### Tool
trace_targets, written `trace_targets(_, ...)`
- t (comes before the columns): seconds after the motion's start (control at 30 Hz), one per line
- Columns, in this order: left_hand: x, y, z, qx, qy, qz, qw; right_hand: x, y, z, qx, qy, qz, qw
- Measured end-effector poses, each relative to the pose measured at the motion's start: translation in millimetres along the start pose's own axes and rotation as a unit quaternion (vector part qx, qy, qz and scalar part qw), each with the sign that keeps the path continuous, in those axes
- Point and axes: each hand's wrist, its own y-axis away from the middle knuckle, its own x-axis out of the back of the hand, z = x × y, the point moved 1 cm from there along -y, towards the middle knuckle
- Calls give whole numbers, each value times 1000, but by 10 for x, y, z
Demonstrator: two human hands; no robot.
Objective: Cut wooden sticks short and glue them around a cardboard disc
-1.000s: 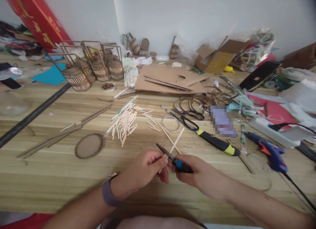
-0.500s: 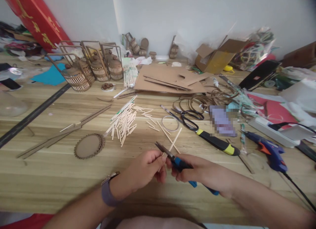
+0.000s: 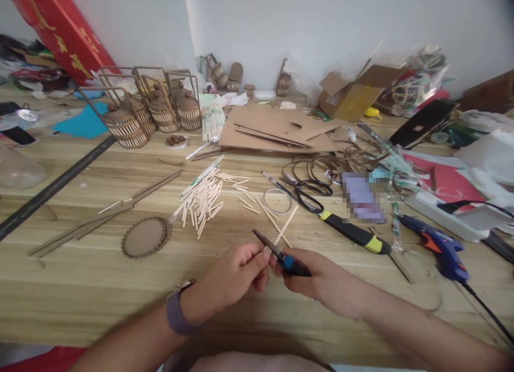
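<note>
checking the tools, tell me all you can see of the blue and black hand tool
The hand tool looks like pliers or cutters, with slim, dark, metal-looking jaws and blue and black handles, seemingly plastic or rubber. The right hand wraps round it above the wooden tabletop, hiding most of the handles. It slants, tip pointing left and away from the person. The jaws look almost closed, by a pale stick in the left hand; contact is unclear.

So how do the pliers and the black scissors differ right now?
The pliers are in the right hand; the scissors lie on the table. The pliers' visible grip is blue and black; the scissors have plain black loops. Both have some black on their handles.
</note>
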Motion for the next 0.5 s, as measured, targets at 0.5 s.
trace_targets(0.5, 89, 6, 54, -3, -214, 78, 974, 118, -154, -93, 284, 314, 265, 866)
